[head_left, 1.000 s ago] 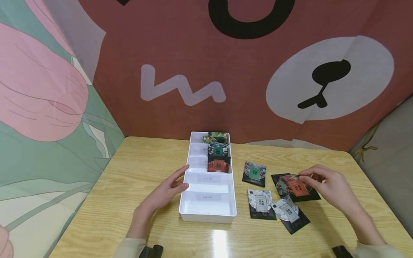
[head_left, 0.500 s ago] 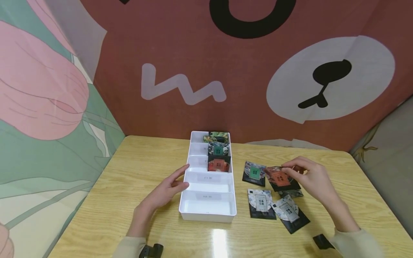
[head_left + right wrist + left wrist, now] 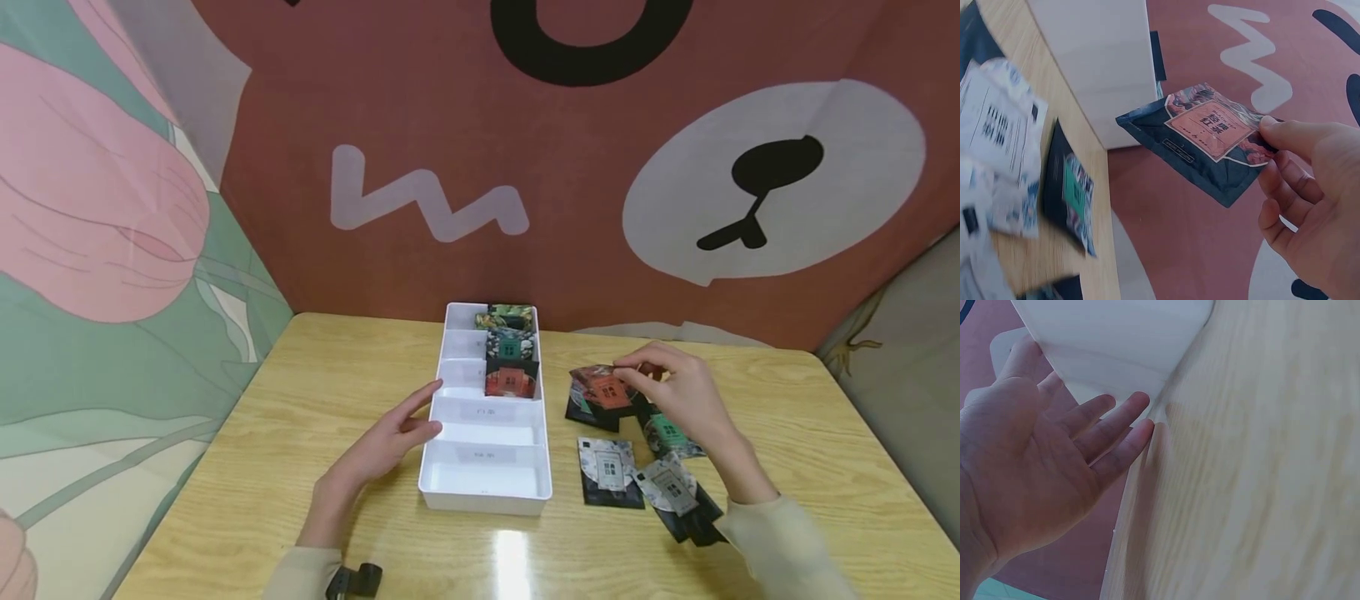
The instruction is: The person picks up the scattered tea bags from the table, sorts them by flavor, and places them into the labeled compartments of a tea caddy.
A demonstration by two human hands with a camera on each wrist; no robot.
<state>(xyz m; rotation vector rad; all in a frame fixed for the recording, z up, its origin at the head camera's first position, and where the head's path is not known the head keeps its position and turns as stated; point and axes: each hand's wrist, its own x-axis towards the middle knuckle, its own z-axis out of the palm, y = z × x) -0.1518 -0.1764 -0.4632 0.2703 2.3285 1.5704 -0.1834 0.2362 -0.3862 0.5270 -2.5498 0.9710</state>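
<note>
My right hand [image 3: 686, 396] pinches the corner of a black sachet with a red label [image 3: 609, 390] between thumb and fingers. In the right wrist view this red-labelled sachet [image 3: 1210, 125] is tilted in the air, beside the white box. The white divided box [image 3: 483, 481] stands left of it. My left hand [image 3: 378, 450] is against the box's left side, fingers extended; in the left wrist view its fingertips [image 3: 1138, 400] are at the box wall. Inside the box lie a red-labelled sachet [image 3: 512, 381], a green-labelled one [image 3: 510, 347] and leafy-patterned ones [image 3: 512, 315] at the back.
Right of the box, a green-labelled sachet [image 3: 592, 418] lies partly hidden below the held one. Another green-labelled sachet [image 3: 666, 432] is under my right hand. Nearer lie white-labelled sachets [image 3: 610, 472], some overlapping. A patterned cloth [image 3: 420, 267] hangs behind the wooden table [image 3: 360, 350].
My right hand has lifted the red-labelled sachet off the pile and carried it left towards the box, uncovering a green-labelled sachet. My left hand has stayed at the box.
</note>
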